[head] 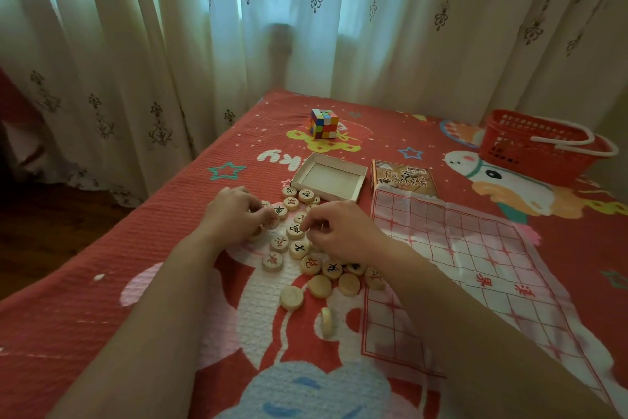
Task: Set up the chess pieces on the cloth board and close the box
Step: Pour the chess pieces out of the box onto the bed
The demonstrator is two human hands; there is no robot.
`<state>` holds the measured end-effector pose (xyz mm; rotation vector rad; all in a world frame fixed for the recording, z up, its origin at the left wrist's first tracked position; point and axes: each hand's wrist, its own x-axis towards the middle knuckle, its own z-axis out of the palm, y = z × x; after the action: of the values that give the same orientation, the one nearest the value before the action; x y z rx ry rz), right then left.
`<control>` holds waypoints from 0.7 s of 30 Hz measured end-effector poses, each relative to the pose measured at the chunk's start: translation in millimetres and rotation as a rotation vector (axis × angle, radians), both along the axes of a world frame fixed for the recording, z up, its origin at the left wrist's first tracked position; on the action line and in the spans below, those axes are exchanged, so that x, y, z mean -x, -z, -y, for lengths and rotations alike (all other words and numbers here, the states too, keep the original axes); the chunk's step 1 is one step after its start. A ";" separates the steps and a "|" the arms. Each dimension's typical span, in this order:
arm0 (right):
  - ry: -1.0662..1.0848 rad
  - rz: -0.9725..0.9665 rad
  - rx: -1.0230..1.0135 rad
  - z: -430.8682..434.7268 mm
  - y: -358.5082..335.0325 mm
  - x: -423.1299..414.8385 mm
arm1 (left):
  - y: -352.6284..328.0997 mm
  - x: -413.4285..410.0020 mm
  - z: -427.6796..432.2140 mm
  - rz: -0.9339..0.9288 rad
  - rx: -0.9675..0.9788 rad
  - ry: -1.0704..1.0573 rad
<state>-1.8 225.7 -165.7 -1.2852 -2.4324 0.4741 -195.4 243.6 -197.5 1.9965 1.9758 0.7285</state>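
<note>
Chess pieces all sit in a loose pile on the bed, just left of the cloth board — none on the grid yet apart from one or two touching its left edge. Several lie blank side up, and one stands on its rim. Board is spread out but wrinkled. Box tray is empty, with the lid lying beside it, so the box is not closed. Left hand has fingers curled around a piece at the pile's left side; right hand pinches one mid-pile. Looks like sorting only — placement and box closing are all still to do.
</note>
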 end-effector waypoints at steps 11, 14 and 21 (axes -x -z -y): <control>-0.071 0.067 -0.005 -1.7 1.5 21.9 | 1.6 11.9 4.1 0.097 -0.177 -0.149; -0.149 0.084 0.054 -0.3 -8.1 10.9 | 2.0 34.5 7.7 0.003 -0.079 -0.044; -0.366 0.340 0.145 18.9 -17.0 1.3 | 7.0 35.3 7.3 -0.043 -0.099 -0.013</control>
<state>-3.1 206.8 -148.6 -1.0419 -2.9911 0.5745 -230.7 236.3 -204.6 2.0736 2.0157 0.8083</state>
